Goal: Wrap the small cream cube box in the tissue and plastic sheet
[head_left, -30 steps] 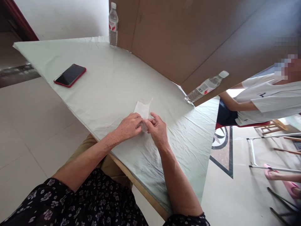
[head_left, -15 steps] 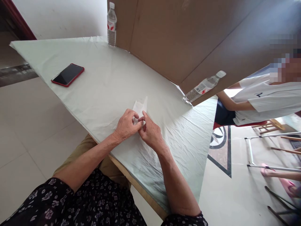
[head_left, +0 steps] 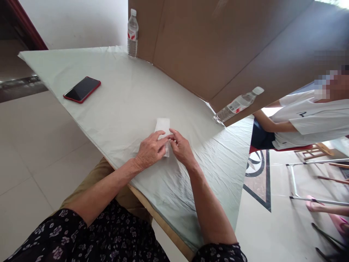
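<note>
A thin white folded strip, like tissue or soft paper, lies on the cloth-covered table in front of me. My left hand rests over its lower left part, fingers stretched across it and partly covering it. At the strip's right edge is my right hand, fingers bent and somewhat apart. The fingertips of both hands meet over the strip. Whether the right fingertips pinch its edge is hard to see. Its lower end shows below my left fingers.
A phone in a red case lies at the left. One water bottle stands by a large brown cardboard panel; another bottle is at the panel's right end. A person in a white shirt sits at the right.
The strip was raised and bent between my curled fingers; now it lies flatter and narrower. My left fingers have straightened over it, and my right hand has shifted slightly right.
</note>
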Tool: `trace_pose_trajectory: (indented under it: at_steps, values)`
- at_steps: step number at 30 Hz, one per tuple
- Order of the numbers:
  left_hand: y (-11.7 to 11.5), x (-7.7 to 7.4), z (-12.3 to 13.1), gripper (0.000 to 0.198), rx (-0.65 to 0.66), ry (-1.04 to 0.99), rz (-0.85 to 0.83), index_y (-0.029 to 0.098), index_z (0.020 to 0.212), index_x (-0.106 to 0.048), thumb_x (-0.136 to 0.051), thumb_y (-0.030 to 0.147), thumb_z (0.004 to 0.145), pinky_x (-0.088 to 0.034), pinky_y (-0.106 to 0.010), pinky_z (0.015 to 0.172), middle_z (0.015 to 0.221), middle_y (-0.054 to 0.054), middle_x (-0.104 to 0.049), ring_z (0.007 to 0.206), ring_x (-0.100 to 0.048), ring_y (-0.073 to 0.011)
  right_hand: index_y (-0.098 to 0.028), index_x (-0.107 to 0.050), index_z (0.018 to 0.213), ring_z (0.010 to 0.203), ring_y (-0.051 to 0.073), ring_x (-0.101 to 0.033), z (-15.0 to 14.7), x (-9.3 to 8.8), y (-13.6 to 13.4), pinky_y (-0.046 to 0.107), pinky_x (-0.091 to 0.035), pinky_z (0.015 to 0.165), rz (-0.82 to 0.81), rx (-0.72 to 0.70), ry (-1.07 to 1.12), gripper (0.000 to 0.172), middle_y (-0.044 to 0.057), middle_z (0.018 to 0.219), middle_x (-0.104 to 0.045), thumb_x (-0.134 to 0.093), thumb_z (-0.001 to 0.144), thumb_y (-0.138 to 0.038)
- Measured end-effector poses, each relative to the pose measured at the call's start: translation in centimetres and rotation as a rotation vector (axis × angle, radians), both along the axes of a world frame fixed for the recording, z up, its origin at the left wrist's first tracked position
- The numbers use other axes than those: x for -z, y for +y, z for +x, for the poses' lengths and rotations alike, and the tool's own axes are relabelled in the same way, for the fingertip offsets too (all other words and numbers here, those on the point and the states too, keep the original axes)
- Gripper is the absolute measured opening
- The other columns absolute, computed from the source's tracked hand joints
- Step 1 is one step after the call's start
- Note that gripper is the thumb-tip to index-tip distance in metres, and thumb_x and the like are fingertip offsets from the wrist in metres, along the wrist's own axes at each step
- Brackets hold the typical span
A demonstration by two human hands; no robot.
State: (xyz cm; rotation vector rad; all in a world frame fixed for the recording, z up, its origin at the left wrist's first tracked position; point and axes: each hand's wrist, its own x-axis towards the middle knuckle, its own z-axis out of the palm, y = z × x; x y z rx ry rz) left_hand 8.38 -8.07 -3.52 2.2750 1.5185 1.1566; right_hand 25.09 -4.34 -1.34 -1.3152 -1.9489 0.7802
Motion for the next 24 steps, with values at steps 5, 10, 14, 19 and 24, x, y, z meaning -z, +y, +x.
trace_pose_trajectory:
  at_steps: [5, 10, 14, 19, 24]
  values:
    - [0.1, 0.3, -0.1, 0.024, 0.021, 0.032, 0.017, 0.02, 0.099, -0.072, -0.054, 0.012, 0.084, -0.055, -0.031, 0.084, 0.119, -0.009, -0.068, 0.101, -0.067, -0.0207, -0.018, -0.062, 0.122, 0.077, 0.016, -0.062, 1.2, 1.0, 1.5, 0.032, -0.052, 0.07, -0.09, 0.203, 0.181, 0.045, 0.008, 0.104, -0.073, -0.062, 0.079, -0.034]
    - [0.0, 0.3, 0.0, 0.026, -0.002, 0.016, 0.056, 0.018, 0.099, -0.073, -0.053, 0.011, 0.084, -0.056, -0.033, 0.082, 0.126, -0.011, -0.068, 0.097, -0.068, -0.0205, -0.014, -0.063, 0.113, 0.062, 0.016, -0.059, 0.4, 1.6, 4.0, 0.026, -0.042, 0.045, -0.389, 0.232, 0.294, 0.057, 0.007, 0.088, -0.069, -0.075, 0.068, -0.047]
    - [-0.1, 0.2, -0.1, 0.025, 0.013, 0.038, 0.058, 0.02, 0.095, -0.073, -0.054, 0.009, 0.083, -0.056, -0.035, 0.088, 0.136, -0.01, -0.065, 0.102, -0.068, -0.0217, -0.018, -0.065, 0.091, 0.049, 0.01, -0.044, -1.4, 1.6, 5.4, 0.024, -0.034, 0.04, -0.415, 0.136, 0.337, 0.043, -0.003, 0.064, -0.058, -0.078, 0.063, -0.048]
    - [0.0, 0.2, -0.1, 0.027, 0.032, 0.031, 0.056, 0.02, 0.1, -0.072, -0.053, 0.01, 0.085, -0.056, -0.036, 0.086, 0.118, -0.007, -0.074, 0.094, -0.067, -0.021, -0.021, -0.055, 0.071, 0.054, 0.009, -0.039, -2.1, 2.2, 5.5, 0.022, -0.032, 0.046, -0.33, 0.118, 0.365, 0.028, -0.006, 0.061, -0.049, -0.073, 0.063, -0.04]
    - [0.1, 0.5, -0.1, 0.028, 0.041, -0.032, 0.005, 0.019, 0.102, -0.07, -0.053, 0.008, 0.083, -0.055, -0.037, 0.088, 0.107, -0.007, -0.075, 0.095, -0.066, -0.0212, -0.021, -0.051, 0.065, 0.06, 0.01, -0.037, -2.4, 2.8, 4.8, 0.024, -0.033, 0.055, -0.186, 0.121, 0.368, 0.024, -0.006, 0.061, -0.042, -0.067, 0.071, -0.038]
